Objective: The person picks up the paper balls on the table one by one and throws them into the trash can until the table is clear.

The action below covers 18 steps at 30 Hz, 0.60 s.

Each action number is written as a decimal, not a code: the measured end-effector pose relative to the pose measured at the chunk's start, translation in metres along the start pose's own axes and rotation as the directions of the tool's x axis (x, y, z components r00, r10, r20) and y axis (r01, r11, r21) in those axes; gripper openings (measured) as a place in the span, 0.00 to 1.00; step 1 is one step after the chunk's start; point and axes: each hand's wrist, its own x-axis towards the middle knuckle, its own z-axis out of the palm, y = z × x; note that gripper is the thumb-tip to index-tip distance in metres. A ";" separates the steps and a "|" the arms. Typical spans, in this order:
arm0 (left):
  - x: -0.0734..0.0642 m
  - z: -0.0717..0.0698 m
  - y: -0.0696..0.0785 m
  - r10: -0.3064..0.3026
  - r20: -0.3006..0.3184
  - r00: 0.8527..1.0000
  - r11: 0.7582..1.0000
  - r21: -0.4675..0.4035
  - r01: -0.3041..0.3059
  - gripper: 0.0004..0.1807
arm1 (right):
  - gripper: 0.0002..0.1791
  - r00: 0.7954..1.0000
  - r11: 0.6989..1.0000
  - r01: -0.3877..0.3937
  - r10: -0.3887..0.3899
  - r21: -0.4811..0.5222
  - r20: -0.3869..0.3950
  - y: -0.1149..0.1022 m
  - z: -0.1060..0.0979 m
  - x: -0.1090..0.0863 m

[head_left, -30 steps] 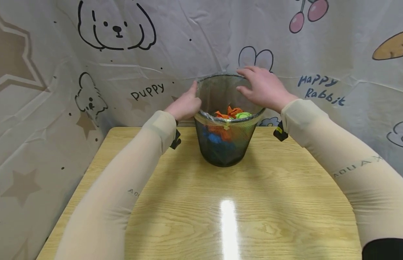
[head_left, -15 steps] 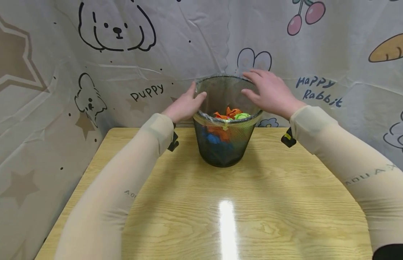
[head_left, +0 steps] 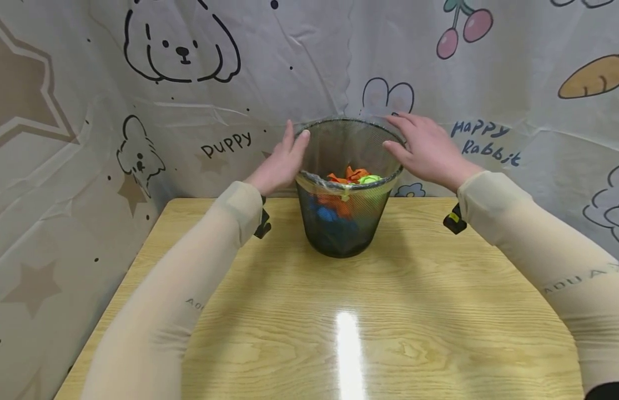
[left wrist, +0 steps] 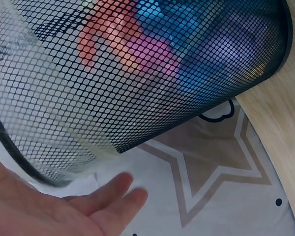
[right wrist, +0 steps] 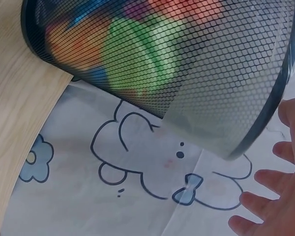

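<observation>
A black mesh wastebasket [head_left: 341,222] stands upright near the table's far edge. A clear plastic liner [head_left: 314,179] is folded over its rim, and crumpled orange, green and blue pieces [head_left: 356,174] lie inside. My left hand [head_left: 279,164] is at the basket's left rim, its fingers extended and pointing up. At the right rim is my right hand [head_left: 429,150], fingers spread and loosely bent. In the right wrist view its fingers [right wrist: 273,182] are spread beside the rim, holding nothing. Pink and purple pieces [left wrist: 155,54] also show through the mesh in the left wrist view.
The wooden table [head_left: 309,311] stretches toward me with a bright light reflection on it. Behind it hangs a printed cloth [head_left: 299,66] with cartoon animals, stars and lettering. Another stretch of cloth closes off the left side.
Both hands have drawn outward, away from each other, the right one farther to the right. My left fingers have turned more upright. The basket stays in place on the table.
</observation>
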 end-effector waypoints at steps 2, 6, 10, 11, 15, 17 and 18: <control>0.001 -0.001 -0.002 0.009 -0.014 1.000 1.000 -0.002 -0.009 0.45 | 0.37 1.000 1.000 -0.007 0.007 0.000 -0.004 0.004 0.000 -0.002; 0.003 -0.005 -0.010 0.023 -0.058 0.998 1.000 0.022 -0.021 0.45 | 0.37 1.000 1.000 -0.019 0.019 -0.006 -0.009 0.010 0.000 -0.006; -0.001 -0.012 -0.022 0.022 -0.111 0.994 0.994 0.109 -0.010 0.45 | 0.37 0.999 0.999 -0.034 0.034 -0.015 -0.008 0.017 0.000 -0.013; -0.002 -0.014 -0.027 0.018 -0.123 0.992 0.991 0.135 -0.001 0.44 | 0.37 0.999 0.999 -0.037 0.037 -0.020 -0.011 0.019 0.000 -0.014; -0.010 -0.023 -0.047 -0.016 -0.171 0.985 0.962 0.267 0.062 0.43 | 0.36 0.998 0.998 -0.044 0.043 -0.035 -0.036 0.031 0.000 -0.023; -0.014 -0.027 -0.059 -0.028 -0.189 0.982 0.939 0.331 0.090 0.43 | 0.36 0.998 0.998 -0.056 0.054 -0.043 -0.046 0.038 0.000 -0.028; -0.017 -0.028 -0.065 -0.033 -0.197 0.980 0.927 0.360 0.104 0.44 | 0.36 0.997 0.997 -0.062 0.060 -0.048 -0.049 0.042 0.000 -0.030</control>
